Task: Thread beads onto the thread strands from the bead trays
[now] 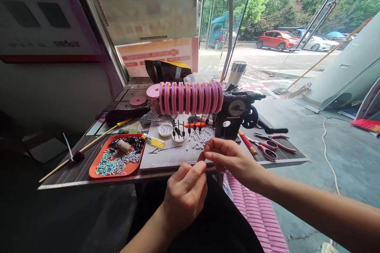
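Observation:
My left hand [187,189] is closed in a pinch at the table's front edge, its fingertips close to those of my right hand [221,154], also pinched. What they hold is too small to make out; thin threads run near them. Just beyond stands a black hand-cranked machine [234,110] bearing a row of pink spools [191,98], with small dark weights [190,130] hanging below. White beads [200,140] lie loose on the grey board [166,158] under the spools, and a small white dish [165,129] holds more.
An orange tray [95,168] of beads sits at the left, near a yellow lighter [154,141] and a wooden stick [59,165]. Pink-handled scissors [268,150] and pliers [279,137] lie at the right. Pink spools [252,213] in plastic are below the table.

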`<state>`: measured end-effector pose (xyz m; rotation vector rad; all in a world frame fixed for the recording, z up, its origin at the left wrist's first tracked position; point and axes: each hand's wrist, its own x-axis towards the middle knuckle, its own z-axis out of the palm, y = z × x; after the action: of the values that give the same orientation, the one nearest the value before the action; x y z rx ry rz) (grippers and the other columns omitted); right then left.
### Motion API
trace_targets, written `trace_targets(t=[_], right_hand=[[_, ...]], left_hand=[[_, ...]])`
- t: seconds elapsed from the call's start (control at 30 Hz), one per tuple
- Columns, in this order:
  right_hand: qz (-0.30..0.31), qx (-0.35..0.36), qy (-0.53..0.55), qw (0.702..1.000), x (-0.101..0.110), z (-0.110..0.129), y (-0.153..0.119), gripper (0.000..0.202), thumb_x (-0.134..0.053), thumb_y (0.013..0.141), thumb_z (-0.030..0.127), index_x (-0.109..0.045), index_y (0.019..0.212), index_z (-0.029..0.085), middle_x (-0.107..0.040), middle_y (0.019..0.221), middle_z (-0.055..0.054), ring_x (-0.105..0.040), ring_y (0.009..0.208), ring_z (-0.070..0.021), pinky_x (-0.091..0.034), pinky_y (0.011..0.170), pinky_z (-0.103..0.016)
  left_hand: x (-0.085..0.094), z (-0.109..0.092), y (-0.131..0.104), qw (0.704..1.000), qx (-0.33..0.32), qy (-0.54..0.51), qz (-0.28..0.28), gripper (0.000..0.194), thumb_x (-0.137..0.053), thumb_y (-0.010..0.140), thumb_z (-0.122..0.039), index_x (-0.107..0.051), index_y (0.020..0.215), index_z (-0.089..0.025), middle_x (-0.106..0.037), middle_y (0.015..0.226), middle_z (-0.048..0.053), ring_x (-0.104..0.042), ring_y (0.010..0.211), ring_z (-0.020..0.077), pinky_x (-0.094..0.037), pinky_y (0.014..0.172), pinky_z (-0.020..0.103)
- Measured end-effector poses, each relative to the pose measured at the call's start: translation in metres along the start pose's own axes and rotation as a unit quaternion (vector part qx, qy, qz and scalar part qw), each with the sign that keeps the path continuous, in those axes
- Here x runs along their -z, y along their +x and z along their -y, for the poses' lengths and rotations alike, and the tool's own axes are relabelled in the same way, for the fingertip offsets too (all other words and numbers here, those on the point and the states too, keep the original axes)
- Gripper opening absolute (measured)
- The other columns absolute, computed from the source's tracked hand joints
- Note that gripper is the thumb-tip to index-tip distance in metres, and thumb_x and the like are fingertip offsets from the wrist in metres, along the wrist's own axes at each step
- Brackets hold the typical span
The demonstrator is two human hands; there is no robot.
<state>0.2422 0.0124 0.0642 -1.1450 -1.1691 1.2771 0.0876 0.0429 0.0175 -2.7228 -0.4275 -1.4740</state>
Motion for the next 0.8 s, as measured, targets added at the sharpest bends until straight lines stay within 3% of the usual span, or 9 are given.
trace_targets(t=[0.1,0.17,0.27,0.33,0.4,0.47,0.57,0.67,0.8], right_hand=[[0.005,0.007,-0.009,1.0,0.0,-0.002,-0.003,0.023,-0.058,0.08,0.035,-0.045,0.074,0.017,-0.06,0.073,-0.002,-0.046,0.054,-0.0079,-0.035,0.048,-0.02],[-0.007,0.057,-0.06,0.997,0.002,-0.003,-0.007,0.017,-0.052,0.084,0.03,-0.042,0.077,0.019,-0.06,0.085,-0.005,-0.05,0.063,-0.0101,-0.039,0.051,-0.021],[0.018,0.239,-0.27,0.933,0.006,-0.004,-0.015,0.007,-0.048,0.084,0.016,-0.042,0.083,0.02,-0.055,0.099,-0.007,-0.053,0.078,-0.0136,-0.043,0.059,-0.024],[0.101,0.365,-0.452,0.808,0.009,-0.005,-0.018,0.011,-0.045,0.083,0.009,-0.048,0.085,0.02,-0.056,0.094,-0.006,-0.052,0.074,-0.0138,-0.041,0.058,-0.026],[0.157,0.438,-0.571,0.676,0.01,-0.007,-0.02,0.015,-0.043,0.085,0.009,-0.055,0.086,0.018,-0.059,0.08,-0.004,-0.049,0.063,-0.0135,-0.036,0.052,-0.028],[0.151,0.475,-0.616,0.61,0.009,-0.011,-0.02,0.016,-0.043,0.087,0.011,-0.058,0.085,0.015,-0.059,0.072,-0.004,-0.046,0.057,-0.0135,-0.031,0.047,-0.03],[0.129,0.498,-0.606,0.606,0.006,-0.015,-0.021,0.02,-0.042,0.087,0.01,-0.061,0.083,0.012,-0.059,0.064,-0.004,-0.045,0.056,-0.0145,-0.029,0.046,-0.031],[0.139,0.44,-0.524,0.716,0.002,-0.014,-0.023,0.021,-0.042,0.09,0.012,-0.062,0.084,0.014,-0.063,0.068,-0.004,-0.045,0.06,-0.0152,-0.034,0.053,-0.031],[0.073,0.23,-0.284,0.928,-0.001,-0.006,-0.019,0.02,-0.049,0.09,0.028,-0.063,0.08,0.016,-0.063,0.071,-0.004,-0.051,0.066,-0.0147,-0.042,0.061,-0.027]], left_hand=[[0.005,0.004,0.007,0.996,0.026,-0.081,0.038,0.018,-0.054,0.073,-0.002,-0.064,0.081,-0.015,-0.068,0.083,0.009,-0.054,0.068,0.0171,-0.047,0.063,0.029],[0.009,0.005,0.014,0.954,0.188,-0.219,0.083,0.015,-0.053,0.074,-0.007,-0.064,0.073,-0.017,-0.067,0.079,0.007,-0.053,0.067,0.0158,-0.045,0.06,0.027],[0.012,0.008,0.021,0.696,0.512,-0.481,0.146,0.01,-0.058,0.068,-0.013,-0.063,0.059,-0.015,-0.06,0.067,0.003,-0.044,0.054,0.0087,-0.034,0.046,0.02],[0.012,0.01,0.023,0.536,0.605,-0.566,0.16,0.007,-0.06,0.061,-0.013,-0.061,0.054,-0.013,-0.051,0.056,-0.001,-0.034,0.047,0.0049,-0.025,0.042,0.017],[0.012,0.011,0.023,0.489,0.626,-0.586,0.159,0.005,-0.059,0.056,-0.014,-0.06,0.052,-0.012,-0.042,0.051,-0.004,-0.029,0.046,0.0038,-0.022,0.042,0.016],[0.01,0.011,0.022,0.484,0.63,-0.586,0.159,0.004,-0.06,0.055,-0.016,-0.059,0.052,-0.013,-0.04,0.05,-0.005,-0.029,0.045,0.0034,-0.021,0.042,0.015],[0.01,0.009,0.021,0.496,0.628,-0.579,0.157,0.005,-0.059,0.056,-0.017,-0.061,0.055,-0.013,-0.044,0.053,-0.003,-0.031,0.045,0.0039,-0.021,0.042,0.016],[0.011,0.006,0.022,0.547,0.609,-0.556,0.145,0.004,-0.061,0.058,-0.014,-0.062,0.055,-0.013,-0.051,0.059,-0.001,-0.035,0.048,0.0057,-0.025,0.043,0.019],[0.012,0.001,0.014,0.82,0.436,-0.356,0.106,0.008,-0.061,0.071,-0.015,-0.066,0.065,-0.015,-0.054,0.077,0.002,-0.047,0.061,0.0105,-0.038,0.053,0.021]])
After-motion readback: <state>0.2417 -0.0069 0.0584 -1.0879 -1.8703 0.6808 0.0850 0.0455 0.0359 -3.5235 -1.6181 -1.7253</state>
